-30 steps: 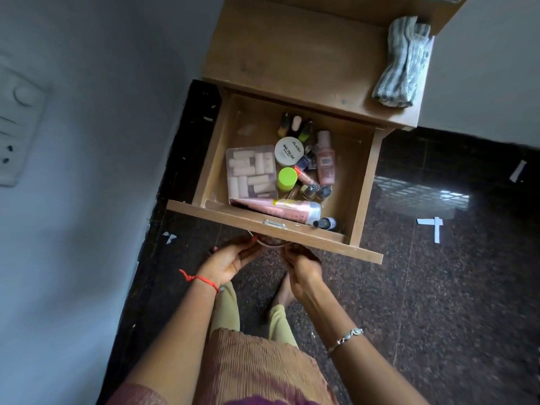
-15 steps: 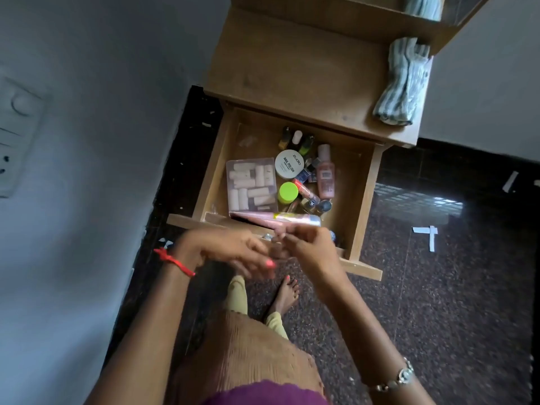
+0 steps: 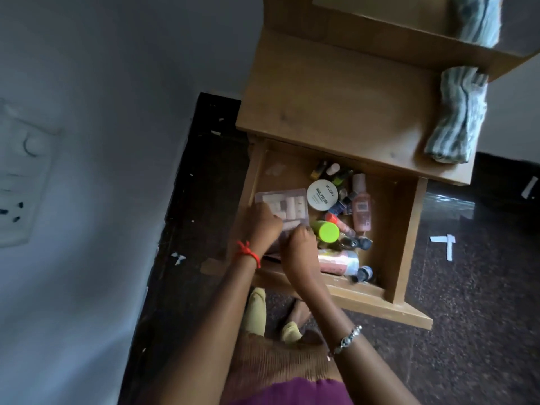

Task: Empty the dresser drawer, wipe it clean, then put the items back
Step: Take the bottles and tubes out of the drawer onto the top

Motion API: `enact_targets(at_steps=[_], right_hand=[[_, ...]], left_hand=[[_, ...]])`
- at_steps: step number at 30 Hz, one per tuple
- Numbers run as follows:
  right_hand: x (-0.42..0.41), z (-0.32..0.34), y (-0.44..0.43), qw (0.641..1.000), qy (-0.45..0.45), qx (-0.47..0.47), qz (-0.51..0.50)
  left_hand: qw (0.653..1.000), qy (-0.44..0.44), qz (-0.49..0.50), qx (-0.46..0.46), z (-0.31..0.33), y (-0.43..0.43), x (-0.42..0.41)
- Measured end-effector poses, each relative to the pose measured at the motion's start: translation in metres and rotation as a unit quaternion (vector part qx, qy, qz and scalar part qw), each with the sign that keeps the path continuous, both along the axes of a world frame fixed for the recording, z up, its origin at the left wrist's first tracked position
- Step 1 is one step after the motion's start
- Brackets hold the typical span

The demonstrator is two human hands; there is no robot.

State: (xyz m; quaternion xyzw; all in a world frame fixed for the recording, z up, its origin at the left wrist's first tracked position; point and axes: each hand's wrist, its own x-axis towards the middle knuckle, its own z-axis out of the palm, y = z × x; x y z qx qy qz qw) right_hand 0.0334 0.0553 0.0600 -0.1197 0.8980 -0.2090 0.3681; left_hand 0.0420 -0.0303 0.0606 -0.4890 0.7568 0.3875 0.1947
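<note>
The wooden dresser drawer (image 3: 406,238) stands pulled open. In its left part lies a clear plastic box (image 3: 293,204) of white rolls. My left hand (image 3: 263,226) grips the box's left near corner, and my right hand (image 3: 298,247) grips its near edge, fingers curled. To the right of the box lie a white round jar (image 3: 322,195), a pink bottle (image 3: 361,211), a green-capped bottle (image 3: 328,231), a pink tube (image 3: 340,261) and several small nail polish bottles (image 3: 363,272). My hands hide the box's near part.
A folded striped cloth (image 3: 458,121) lies on the dresser top (image 3: 330,95) at its right edge. A grey wall with a switch plate (image 3: 20,182) is on the left. Dark stone floor (image 3: 473,302) surrounds the dresser, and my feet are under the drawer front.
My hands rose from below the drawer front, met over its edge, then reached into the drawer and took hold of the clear box. The view moved closer and tilted.
</note>
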Motion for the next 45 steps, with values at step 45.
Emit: enact_targets(at_steps=[45], right_hand=[[-0.174, 0.041, -0.122, 0.934, 0.238, -0.226, -0.138]], left_hand=[[0.948, 0.317, 0.011, 0.014, 0.052, -0.131, -0.131]])
